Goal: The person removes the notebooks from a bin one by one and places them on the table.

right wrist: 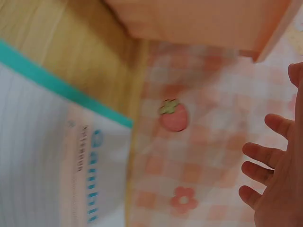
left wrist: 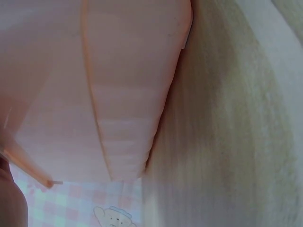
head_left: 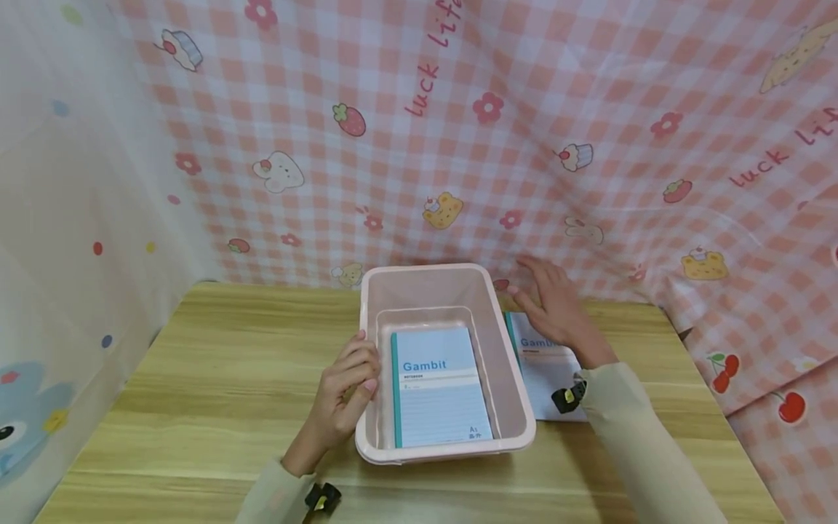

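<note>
A pale pink plastic storage bin (head_left: 447, 378) stands on the table with a light blue Gambit notebook (head_left: 440, 407) flat inside, its green spine to the left. My left hand (head_left: 343, 389) holds the bin's left rim, its fingers bent at the edge. In the left wrist view, the bin's outer wall (left wrist: 128, 94) fills much of the picture, with a bit of that hand at the lower left. To the bin's right lies a second Gambit notebook (head_left: 540, 375), partly under my right forearm. Above it, my right hand (head_left: 553, 306) is raised with fingers spread, holding nothing.
The wood-grain table (head_left: 216, 407) meets a pink checked cloth (head_left: 419, 167) along its back edge. A whitish printed cloth (head_left: 85, 218) hangs at the left side. Each wrist carries a small black camera (head_left: 323, 498).
</note>
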### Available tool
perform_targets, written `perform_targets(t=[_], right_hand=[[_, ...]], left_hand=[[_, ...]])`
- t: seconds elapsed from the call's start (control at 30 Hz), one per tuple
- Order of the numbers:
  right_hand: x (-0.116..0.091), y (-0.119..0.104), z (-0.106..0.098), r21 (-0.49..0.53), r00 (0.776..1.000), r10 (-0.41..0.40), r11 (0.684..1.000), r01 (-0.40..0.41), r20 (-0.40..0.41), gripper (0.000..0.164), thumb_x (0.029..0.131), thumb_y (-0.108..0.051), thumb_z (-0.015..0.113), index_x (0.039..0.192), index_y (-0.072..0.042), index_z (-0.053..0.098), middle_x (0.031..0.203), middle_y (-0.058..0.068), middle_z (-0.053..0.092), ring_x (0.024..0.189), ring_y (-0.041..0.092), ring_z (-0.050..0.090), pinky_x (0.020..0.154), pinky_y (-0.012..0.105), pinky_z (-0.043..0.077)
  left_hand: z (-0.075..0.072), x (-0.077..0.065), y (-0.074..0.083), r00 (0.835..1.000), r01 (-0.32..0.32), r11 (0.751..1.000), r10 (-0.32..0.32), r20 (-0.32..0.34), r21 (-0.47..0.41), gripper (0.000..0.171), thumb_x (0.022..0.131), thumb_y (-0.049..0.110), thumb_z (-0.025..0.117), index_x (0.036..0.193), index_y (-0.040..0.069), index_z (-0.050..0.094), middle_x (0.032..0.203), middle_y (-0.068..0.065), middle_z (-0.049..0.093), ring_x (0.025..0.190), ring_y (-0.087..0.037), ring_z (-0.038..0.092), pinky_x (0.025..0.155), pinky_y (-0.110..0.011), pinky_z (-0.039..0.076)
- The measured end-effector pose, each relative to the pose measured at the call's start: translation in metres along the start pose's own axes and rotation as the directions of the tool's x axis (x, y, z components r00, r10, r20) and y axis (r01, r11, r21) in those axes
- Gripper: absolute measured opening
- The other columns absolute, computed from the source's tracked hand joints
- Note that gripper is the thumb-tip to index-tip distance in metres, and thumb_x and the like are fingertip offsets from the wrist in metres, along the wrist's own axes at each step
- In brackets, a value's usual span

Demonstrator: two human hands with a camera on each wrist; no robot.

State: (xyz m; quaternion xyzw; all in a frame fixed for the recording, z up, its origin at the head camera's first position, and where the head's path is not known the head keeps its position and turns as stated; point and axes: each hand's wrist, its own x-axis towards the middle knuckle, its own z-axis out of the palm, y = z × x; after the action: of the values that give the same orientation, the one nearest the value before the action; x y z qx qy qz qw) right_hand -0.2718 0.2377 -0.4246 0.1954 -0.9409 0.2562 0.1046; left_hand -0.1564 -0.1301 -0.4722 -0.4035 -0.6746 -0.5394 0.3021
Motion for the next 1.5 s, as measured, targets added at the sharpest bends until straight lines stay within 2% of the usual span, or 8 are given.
perform_targets(t=[0.13,0.33,0.53,0.63,0.9,1.1,1.33,1.5], right_hand=[[0.000,-0.012,-0.011,0.022,1.000,-0.002,1.000,0.002,-0.017,0.064,0.105,-0.045,0.046,0.157,-0.009,0.033,0.163,0.018,0.033,0.151,0.042,0.027,0.121,0.067,0.020],[0.001,-0.029,-0.030,0.059,0.994,-0.080,0.995,0.085,-0.080,0.061,0.104,-0.038,0.050,0.155,-0.006,0.036,0.160,0.018,0.037,0.149,0.041,0.031,0.120,0.067,0.020],[0.005,-0.050,-0.044,0.033,0.965,-0.202,0.977,0.210,-0.167,0.059,0.104,-0.036,0.052,0.153,-0.006,0.040,0.157,0.019,0.041,0.146,0.039,0.035,0.120,0.064,0.022],[0.008,-0.064,-0.049,0.009,0.954,-0.241,0.969,0.246,-0.181,0.059,0.104,-0.040,0.050,0.154,-0.010,0.040,0.159,0.015,0.040,0.148,0.036,0.034,0.120,0.063,0.021],[0.015,-0.104,-0.053,-0.052,0.969,-0.228,0.973,0.224,-0.097,0.065,0.104,-0.057,0.041,0.155,-0.017,0.037,0.164,0.012,0.030,0.152,0.033,0.025,0.117,0.064,0.009],[0.023,-0.133,-0.048,-0.072,0.977,-0.213,0.975,0.210,-0.032,0.065,0.101,-0.050,0.050,0.156,-0.020,0.033,0.168,0.011,0.023,0.154,0.038,0.018,0.118,0.065,0.008],[0.035,-0.162,-0.034,-0.119,0.985,-0.124,0.983,0.139,0.121,0.077,0.099,-0.063,0.046,0.162,-0.030,0.018,0.171,0.011,0.013,0.158,0.040,0.008,0.121,0.067,0.007],[0.040,-0.174,-0.017,-0.154,0.979,-0.073,0.983,0.103,0.189,0.083,0.098,-0.066,0.045,0.164,-0.029,0.012,0.173,0.010,0.007,0.159,0.039,0.003,0.123,0.067,0.005]], left_hand=[[0.000,0.000,0.000,1.000,0.000,1.000,0.000,-0.003,-0.005,0.023,0.079,-0.010,0.051,0.068,0.010,0.053,0.081,-0.007,0.059,0.097,-0.029,0.054,0.125,-0.040,0.026],[0.000,0.000,0.001,1.000,-0.003,1.000,0.003,-0.004,0.000,0.023,0.078,-0.009,0.051,0.068,0.011,0.053,0.082,-0.005,0.060,0.099,-0.024,0.055,0.125,-0.040,0.026],[0.001,0.000,0.000,1.000,-0.002,1.000,0.002,-0.004,0.000,0.023,0.078,-0.009,0.051,0.067,0.011,0.052,0.082,-0.005,0.060,0.099,-0.024,0.055,0.125,-0.040,0.026],[0.001,0.000,0.000,1.000,-0.006,1.000,0.006,-0.006,-0.002,0.023,0.079,-0.009,0.051,0.067,0.011,0.052,0.082,-0.005,0.059,0.098,-0.026,0.055,0.125,-0.040,0.026],[0.000,0.000,0.000,1.000,-0.003,1.000,0.003,-0.010,0.002,0.024,0.079,-0.009,0.051,0.067,0.011,0.052,0.082,-0.005,0.059,0.099,-0.025,0.055,0.125,-0.040,0.027],[0.001,0.001,0.001,1.000,-0.002,1.000,0.002,-0.008,0.006,0.023,0.079,-0.009,0.051,0.067,0.011,0.052,0.082,-0.005,0.059,0.099,-0.024,0.055,0.125,-0.040,0.027],[0.001,0.002,0.001,1.000,-0.013,1.000,0.013,-0.015,-0.001,0.023,0.078,-0.009,0.051,0.067,0.011,0.052,0.081,-0.006,0.059,0.099,-0.024,0.055,0.125,-0.040,0.027],[0.001,0.001,0.000,1.000,-0.018,1.000,0.017,-0.014,-0.006,0.023,0.077,-0.010,0.051,0.068,0.010,0.053,0.082,-0.005,0.059,0.097,-0.027,0.055,0.125,-0.040,0.027]])
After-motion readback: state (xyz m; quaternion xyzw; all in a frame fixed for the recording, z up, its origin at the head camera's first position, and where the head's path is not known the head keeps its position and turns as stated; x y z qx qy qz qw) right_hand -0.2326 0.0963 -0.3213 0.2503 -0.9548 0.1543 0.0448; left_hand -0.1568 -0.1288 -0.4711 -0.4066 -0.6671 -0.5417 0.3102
